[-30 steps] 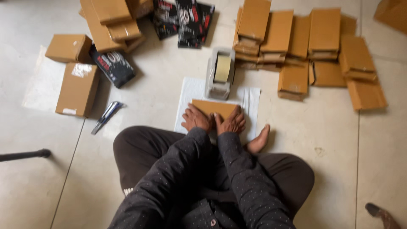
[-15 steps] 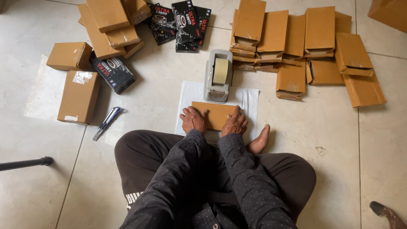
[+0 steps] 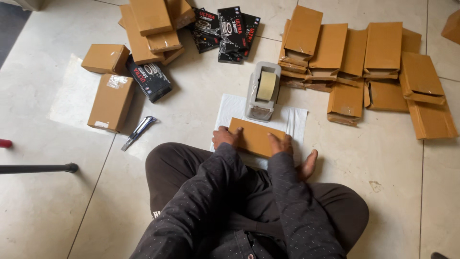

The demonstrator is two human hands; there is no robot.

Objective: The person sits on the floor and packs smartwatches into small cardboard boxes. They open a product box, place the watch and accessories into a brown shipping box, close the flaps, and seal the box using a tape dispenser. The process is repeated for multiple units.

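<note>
At the far left, sealed brown cardboard boxes (image 3: 111, 100) were seen lying flat on the pale glossy floor tiles (image 3: 43, 211), one patched with clear tape. Beside them lay a slim grey utility knife (image 3: 138, 133), untouched, and a black printed carton (image 3: 149, 79) in shiny wrap. Moving in, the left hand (image 3: 225, 137) was pressed flat against the left end of a flat brown cardboard box (image 3: 255, 138), fingers spread, not closed around it. The box rested on a white sheet of paper (image 3: 294, 120), just in front of the crossed legs. The right hand (image 3: 281, 145) was laid on the right edge likewise, palm down. Squaring and pressing the box shut was judged to be the step in hand; tape would be needed next. The grey desktop tape dispenser (image 3: 262, 91), with its beige roll, stood just beyond. To the right, flattened brown cardboard sleeves (image 3: 383, 57), matte and creased, were fanned out in overlapping rows.
</note>
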